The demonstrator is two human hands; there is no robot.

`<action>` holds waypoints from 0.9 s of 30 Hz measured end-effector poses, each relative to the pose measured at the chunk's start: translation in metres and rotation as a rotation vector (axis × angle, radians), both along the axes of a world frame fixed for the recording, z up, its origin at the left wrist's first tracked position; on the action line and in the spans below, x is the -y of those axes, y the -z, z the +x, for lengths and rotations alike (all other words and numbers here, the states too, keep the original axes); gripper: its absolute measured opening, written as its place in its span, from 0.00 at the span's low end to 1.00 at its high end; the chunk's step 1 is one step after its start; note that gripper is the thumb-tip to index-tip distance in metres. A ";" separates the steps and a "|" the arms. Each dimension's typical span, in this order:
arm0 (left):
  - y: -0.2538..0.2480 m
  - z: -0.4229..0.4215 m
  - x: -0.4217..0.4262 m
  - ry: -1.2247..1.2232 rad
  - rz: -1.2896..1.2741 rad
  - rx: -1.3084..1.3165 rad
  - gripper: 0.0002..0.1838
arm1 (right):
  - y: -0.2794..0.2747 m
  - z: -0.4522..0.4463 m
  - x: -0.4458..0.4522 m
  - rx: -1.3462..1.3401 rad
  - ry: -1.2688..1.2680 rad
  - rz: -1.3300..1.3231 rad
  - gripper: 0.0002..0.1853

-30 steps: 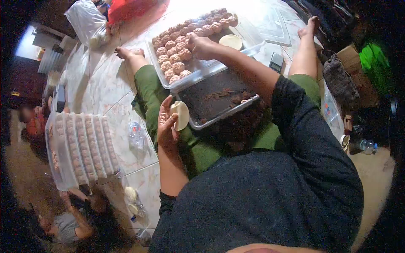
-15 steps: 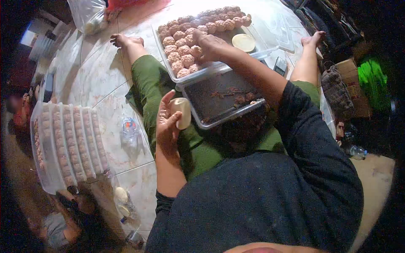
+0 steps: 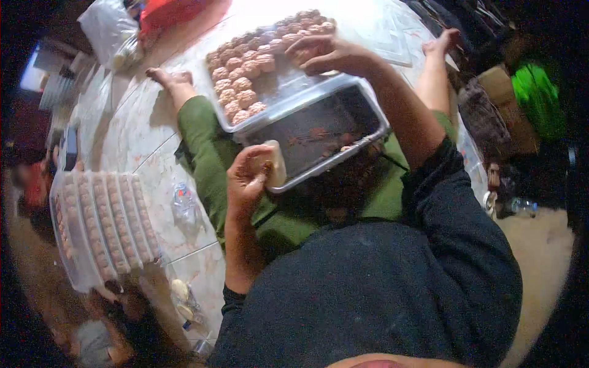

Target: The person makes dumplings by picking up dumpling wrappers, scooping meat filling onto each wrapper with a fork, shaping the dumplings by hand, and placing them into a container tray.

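My left hand (image 3: pixel 248 175) is closed around a stack of pale round dough wrappers (image 3: pixel 277 165), held on edge beside the near corner of a dark-bottomed tray (image 3: pixel 307 126). Just beyond stands a clear plastic container (image 3: pixel 282 107) with rows of lumpy pinkish balls (image 3: pixel 245 98) in its left and far parts. My right hand (image 3: pixel 328 55) hovers over the container's right part, its curved fingers and thumb apart, with no held thing that I can make out. A pale disc (image 3: pixel 331 73) is mostly hidden beneath it. Brown crumbs and bits lie in the dark tray.
Stacked clear containers (image 3: pixel 104 227) of similar balls stand on the tiled floor at left, near another person's arm (image 3: pixel 116 343). A clear lid (image 3: pixel 380 40) lies at the far right. Plastic bags (image 3: pixel 110 30), a bottle (image 3: pixel 523 207) and a green bundle (image 3: pixel 537 92) surround my outstretched legs.
My right hand has lifted from the rows of balls and moved right, over the pale disc. My left hand has turned with the wrappers, closer to the dark tray. The view has shifted.
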State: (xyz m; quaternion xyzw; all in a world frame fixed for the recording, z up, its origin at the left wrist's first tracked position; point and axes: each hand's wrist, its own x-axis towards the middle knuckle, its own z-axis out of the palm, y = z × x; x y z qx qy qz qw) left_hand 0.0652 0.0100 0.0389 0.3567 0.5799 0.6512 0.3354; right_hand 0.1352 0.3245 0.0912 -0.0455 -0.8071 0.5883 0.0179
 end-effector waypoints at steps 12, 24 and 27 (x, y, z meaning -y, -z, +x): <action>-0.033 0.016 -0.100 -0.048 0.067 -0.255 0.19 | 0.081 0.199 -0.143 0.279 0.560 0.210 0.20; -0.025 0.007 -0.221 0.146 0.070 -1.127 0.27 | 0.098 0.186 -0.099 -0.010 0.687 0.122 0.24; -0.032 0.028 -0.197 0.261 0.010 -0.551 0.41 | 0.035 0.173 -0.044 -0.155 0.517 0.111 0.30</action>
